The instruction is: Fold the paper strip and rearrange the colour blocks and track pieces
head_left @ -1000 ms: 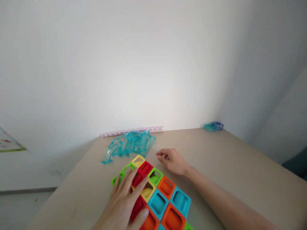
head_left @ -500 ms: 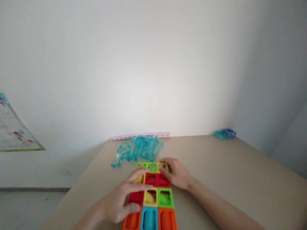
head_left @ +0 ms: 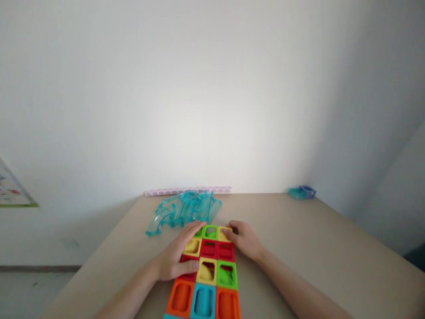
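Hollow plastic building blocks (head_left: 208, 248) in red, yellow, green, orange and blue lie on the table, joined edge to edge in rows of three. My left hand (head_left: 171, 261) is wrapped along their left side, thumb on top near a red block and fingers reaching to the far green corner, partly covering it. At the far right corner, my right hand (head_left: 244, 239) grips a yellow block (head_left: 226, 233), its thumb on top and its fingers curled behind, where they are partly hidden. The nearest row runs out of the bottom of the view.
Translucent blue curved track pieces (head_left: 186, 210) lie in a pile beyond the blocks. A purple-patterned strip (head_left: 162, 192) rests along the wall behind. At the table's (head_left: 292, 235) far right corner sit a teal piece (head_left: 295, 193) and a dark blue block (head_left: 307, 192). A poster (head_left: 15, 191) hangs at left.
My left hand has drawn back from over the blocks to their left side, uncovering the yellow block there. My right hand stays at the far right corner. The view has shifted slightly.
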Demonstrator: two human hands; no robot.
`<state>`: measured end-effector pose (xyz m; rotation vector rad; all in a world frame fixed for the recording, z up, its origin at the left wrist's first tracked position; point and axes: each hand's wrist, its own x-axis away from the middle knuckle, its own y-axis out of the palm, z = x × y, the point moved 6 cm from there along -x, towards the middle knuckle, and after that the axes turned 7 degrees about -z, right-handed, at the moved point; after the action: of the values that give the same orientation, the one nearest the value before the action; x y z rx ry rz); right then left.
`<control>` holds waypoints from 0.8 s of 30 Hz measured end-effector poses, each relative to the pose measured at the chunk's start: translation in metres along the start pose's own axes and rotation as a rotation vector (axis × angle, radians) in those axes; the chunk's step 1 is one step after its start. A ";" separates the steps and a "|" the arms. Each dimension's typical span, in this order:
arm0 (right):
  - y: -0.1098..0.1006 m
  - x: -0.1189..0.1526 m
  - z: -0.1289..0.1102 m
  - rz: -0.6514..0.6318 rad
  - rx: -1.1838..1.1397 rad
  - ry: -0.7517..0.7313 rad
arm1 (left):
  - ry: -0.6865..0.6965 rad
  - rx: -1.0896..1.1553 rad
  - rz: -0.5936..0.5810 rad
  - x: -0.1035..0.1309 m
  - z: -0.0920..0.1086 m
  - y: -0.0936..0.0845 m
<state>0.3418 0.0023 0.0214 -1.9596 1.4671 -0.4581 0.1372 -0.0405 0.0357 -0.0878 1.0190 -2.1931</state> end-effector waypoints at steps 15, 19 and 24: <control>0.002 -0.003 0.006 0.076 0.091 0.020 | -0.066 0.059 0.153 0.004 -0.020 -0.005; -0.008 -0.001 0.000 0.099 0.236 0.022 | -0.118 0.026 0.202 0.005 -0.018 -0.012; -0.032 0.011 -0.008 0.123 0.398 0.036 | -0.141 0.157 0.094 0.013 -0.011 -0.023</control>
<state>0.3634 -0.0045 0.0472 -1.5474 1.3849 -0.6761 0.1109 -0.0314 0.0408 -0.1189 0.7563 -2.1404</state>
